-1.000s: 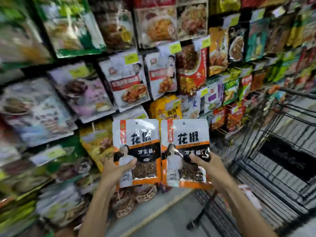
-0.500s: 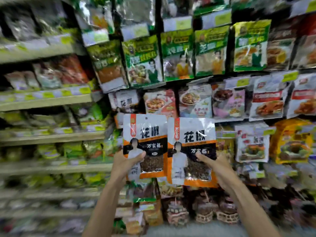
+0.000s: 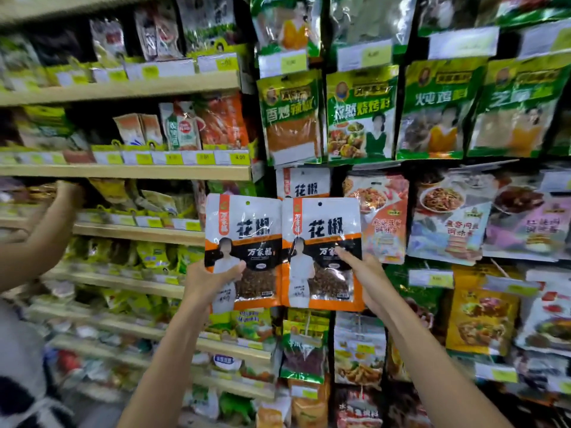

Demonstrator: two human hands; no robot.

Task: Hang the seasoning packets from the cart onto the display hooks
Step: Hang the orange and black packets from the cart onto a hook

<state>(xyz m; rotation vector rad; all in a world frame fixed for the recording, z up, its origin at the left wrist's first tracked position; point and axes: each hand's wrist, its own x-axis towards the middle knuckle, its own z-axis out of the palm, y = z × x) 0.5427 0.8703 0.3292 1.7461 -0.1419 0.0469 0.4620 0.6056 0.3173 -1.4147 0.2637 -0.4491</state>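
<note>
White-and-orange Sichuan pepper packets occupy the centre of the frame, upright and side by side with edges touching. Left hand (image 3: 207, 282) grips the left packet (image 3: 247, 239) at its lower left, thumb across the front. Right hand (image 3: 367, 279) grips the right packet (image 3: 321, 233) at its lower right. A matching hung packet (image 3: 304, 183) sits directly behind and above them. Green seasoning bags (image 3: 361, 115) hang higher. Wooden shelves (image 3: 123, 172) fill the left, where another person's arm (image 3: 40, 236) reaches in.

Pale wooden shelves (image 3: 129, 172) with yellow price tags (image 3: 205, 158) fill the left; a hanging display of green bags (image 3: 361, 114) fills the right under even light.
</note>
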